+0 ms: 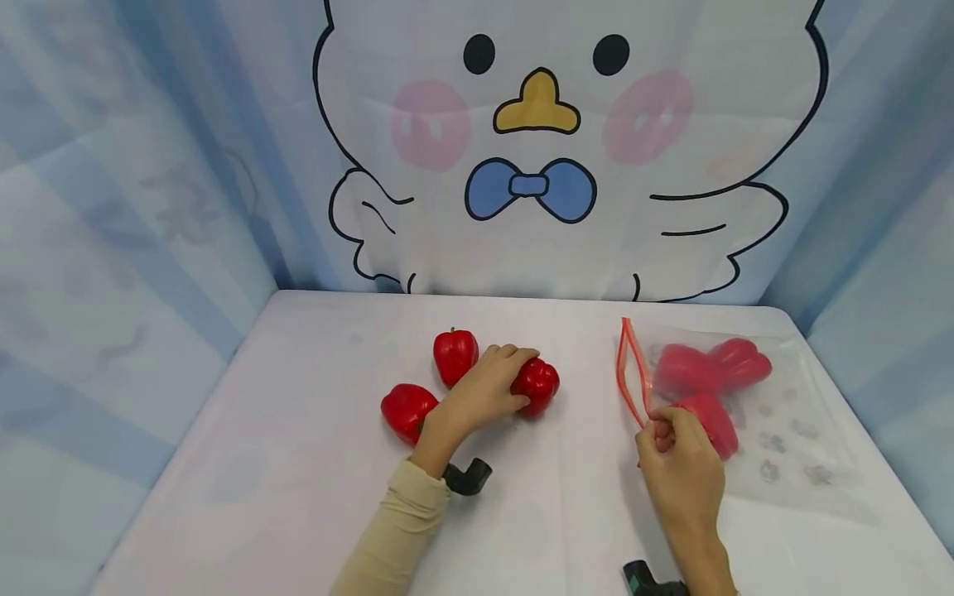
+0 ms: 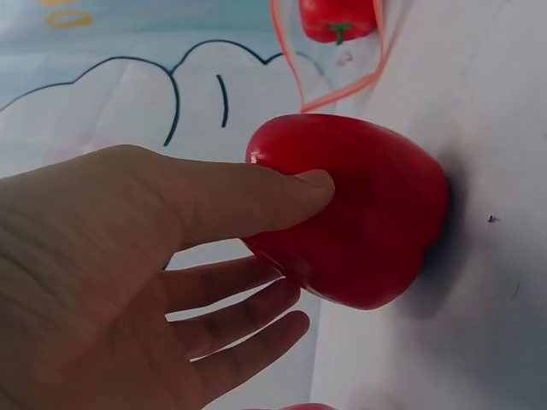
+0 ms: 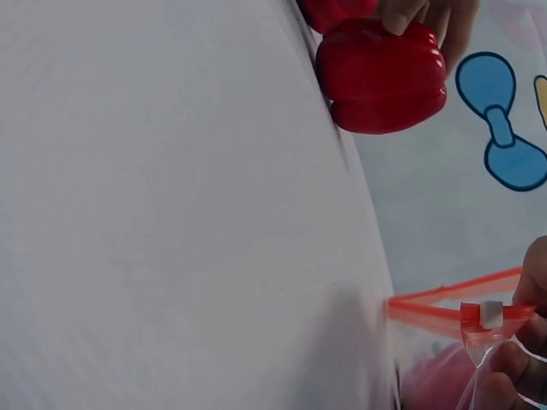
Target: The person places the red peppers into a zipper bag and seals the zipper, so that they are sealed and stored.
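Observation:
My left hand [image 1: 483, 391] grips a red bell pepper [image 1: 538, 387] near the table's middle, the thumb on one side and fingers round the other, as the left wrist view shows. Two more red bell peppers lie close by: one upright [image 1: 455, 356] behind the hand, one tipped over [image 1: 407, 411] beside the wrist. At the right, my right hand [image 1: 681, 468] pinches the edge of a clear zip bag [image 1: 808, 414] by its red-orange zip strip [image 1: 624, 372]. The bag's mouth gapes toward the left. Several red peppers [image 1: 689, 370] are inside it.
The white table [image 1: 298, 497] has blue-and-white curtains [image 1: 134, 248] on its left and right. Behind it hangs a cloth with a cartoon figure and a blue bow tie [image 1: 531, 189]. Black wrist mounts [image 1: 469, 478] show under the wrists.

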Motion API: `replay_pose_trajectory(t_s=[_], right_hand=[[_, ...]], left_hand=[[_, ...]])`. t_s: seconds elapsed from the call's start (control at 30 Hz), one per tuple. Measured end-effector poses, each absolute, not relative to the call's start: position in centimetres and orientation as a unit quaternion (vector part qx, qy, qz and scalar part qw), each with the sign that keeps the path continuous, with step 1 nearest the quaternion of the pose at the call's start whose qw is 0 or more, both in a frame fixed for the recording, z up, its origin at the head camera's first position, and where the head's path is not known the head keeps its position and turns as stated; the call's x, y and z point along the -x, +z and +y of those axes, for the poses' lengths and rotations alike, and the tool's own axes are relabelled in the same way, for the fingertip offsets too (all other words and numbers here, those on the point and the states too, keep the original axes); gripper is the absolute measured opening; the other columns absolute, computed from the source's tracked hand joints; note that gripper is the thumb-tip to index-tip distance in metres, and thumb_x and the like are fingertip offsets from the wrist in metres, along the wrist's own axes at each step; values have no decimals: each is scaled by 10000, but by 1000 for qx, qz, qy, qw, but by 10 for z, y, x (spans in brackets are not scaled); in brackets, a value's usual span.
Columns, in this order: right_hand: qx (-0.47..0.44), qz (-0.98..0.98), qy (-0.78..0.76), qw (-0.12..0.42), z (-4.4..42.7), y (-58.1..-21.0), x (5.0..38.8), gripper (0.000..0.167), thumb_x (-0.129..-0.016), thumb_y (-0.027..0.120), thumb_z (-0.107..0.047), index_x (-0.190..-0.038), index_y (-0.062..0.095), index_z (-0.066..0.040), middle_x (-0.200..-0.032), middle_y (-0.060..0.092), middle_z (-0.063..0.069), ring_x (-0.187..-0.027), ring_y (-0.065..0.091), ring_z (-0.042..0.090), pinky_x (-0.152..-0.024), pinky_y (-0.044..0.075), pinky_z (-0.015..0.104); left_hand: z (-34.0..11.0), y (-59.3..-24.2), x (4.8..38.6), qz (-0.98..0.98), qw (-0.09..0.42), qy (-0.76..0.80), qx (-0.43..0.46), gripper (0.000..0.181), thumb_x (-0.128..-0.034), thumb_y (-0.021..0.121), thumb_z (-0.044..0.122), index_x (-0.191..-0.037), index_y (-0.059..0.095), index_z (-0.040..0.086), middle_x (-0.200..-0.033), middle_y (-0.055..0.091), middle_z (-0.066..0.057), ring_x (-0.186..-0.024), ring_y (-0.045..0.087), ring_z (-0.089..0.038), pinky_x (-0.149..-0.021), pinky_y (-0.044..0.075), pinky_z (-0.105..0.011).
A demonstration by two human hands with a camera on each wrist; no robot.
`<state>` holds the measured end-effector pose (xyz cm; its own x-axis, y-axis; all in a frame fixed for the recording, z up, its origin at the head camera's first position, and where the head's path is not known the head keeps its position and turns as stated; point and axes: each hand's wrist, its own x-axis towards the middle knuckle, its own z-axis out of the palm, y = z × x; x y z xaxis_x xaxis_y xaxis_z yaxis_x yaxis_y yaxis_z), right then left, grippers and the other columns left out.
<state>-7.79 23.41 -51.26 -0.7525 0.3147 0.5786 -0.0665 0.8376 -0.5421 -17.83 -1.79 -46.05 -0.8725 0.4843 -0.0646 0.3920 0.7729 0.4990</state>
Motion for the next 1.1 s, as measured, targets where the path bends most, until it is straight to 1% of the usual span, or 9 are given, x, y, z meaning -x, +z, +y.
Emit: replay_pose_trajectory(t_s=[0.1,0.2,0.3,0.37,0.6,0.87,1.0,1.1], right_hand=[[73,-896,276,340,230,-512,79,123,-868,705,-32,-989,725,-24,-763,651,71,-663,541,145,-601,392,102],[76,-898,276,334,228,-512,77,119,-864,696,-27,-979,724,-32,-748,641,66,-656,548,157,-583,392,130],[75,-901,279,324,227,-512,72,118,-854,687,-19,-963,725,-43,-730,630,44,-649,546,149,-571,386,150],[69,-902,282,319,228,-512,69,121,-849,693,-11,-961,725,-45,-731,632,34,-651,546,141,-578,390,141],[51,-904,286,315,237,-504,65,129,-843,714,-8,-961,729,-55,-749,645,14,-662,515,50,-589,391,126],[56,-900,298,313,240,-505,60,140,-838,719,2,-967,732,-48,-753,646,17,-668,482,-8,-590,381,107],[58,-896,310,312,238,-509,60,137,-845,713,4,-969,733,-52,-752,642,12,-668,475,-45,-595,387,101],[54,-895,313,315,237,-512,60,143,-842,721,8,-974,732,-47,-755,645,14,-668,482,-49,-596,395,88]], left_hand=[[-20,-461,180,935,95,246,-237,757,-882,840,200,-1542,473,149,-1480,572,-75,-1381,509,-254,-1039,580,-429],[-19,-464,182,933,100,245,-243,753,-887,835,230,-1535,464,130,-1477,564,-87,-1379,508,-255,-1039,579,-430],[-18,-470,182,932,105,245,-244,733,-899,823,266,-1523,470,113,-1468,567,-89,-1368,513,-247,-1048,573,-422],[-17,-473,182,932,103,247,-243,713,-911,809,285,-1517,478,107,-1465,570,-86,-1360,518,-243,-1062,564,-417],[-13,-472,180,927,88,263,-251,661,-935,783,303,-1499,506,98,-1433,597,-71,-1320,535,-228,-1076,549,-388],[-15,-472,183,924,97,276,-245,686,-913,804,350,-1501,522,137,-1457,583,-61,-1334,535,-222,-1049,569,-389],[-19,-474,185,921,98,288,-243,685,-908,809,363,-1498,532,153,-1424,594,-54,-1297,552,-210,-1021,579,-373],[-21,-476,185,919,99,296,-242,680,-904,813,370,-1493,540,165,-1409,598,-46,-1275,556,-198,-1005,583,-362]])
